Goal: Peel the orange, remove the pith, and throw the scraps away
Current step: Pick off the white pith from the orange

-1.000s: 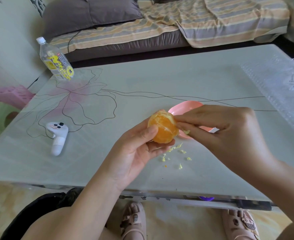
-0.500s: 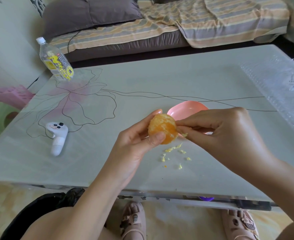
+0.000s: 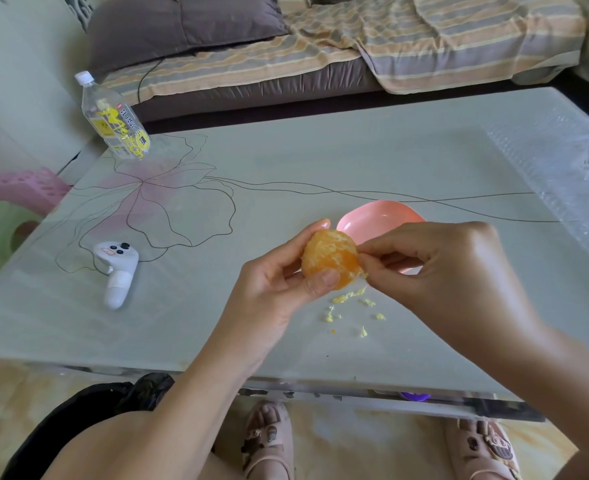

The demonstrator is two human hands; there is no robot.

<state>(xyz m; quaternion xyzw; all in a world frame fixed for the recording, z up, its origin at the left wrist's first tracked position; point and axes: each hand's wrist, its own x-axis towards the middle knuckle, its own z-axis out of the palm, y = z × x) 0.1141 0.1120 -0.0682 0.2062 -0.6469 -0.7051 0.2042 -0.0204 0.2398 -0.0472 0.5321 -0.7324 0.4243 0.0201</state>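
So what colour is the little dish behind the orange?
The dish is plain salmon pink with no pattern, and it shows clearest in the head view.

Open: table (image 3: 320, 161) centre and far half. Obstacles: pink bowl (image 3: 379, 220) right of centre, pith scraps (image 3: 341, 298) just nearer than it, white controller (image 3: 116, 268) near left, bottle (image 3: 116, 123) at far-left corner, bubble wrap (image 3: 563, 174) along right edge.

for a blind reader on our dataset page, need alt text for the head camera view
A person's left hand holds a peeled orange over a table while the right hand pinches pith at its side. Below, pith scraps lie on the table, a pink bowl sits behind, and a white controller and bottle are farther left.
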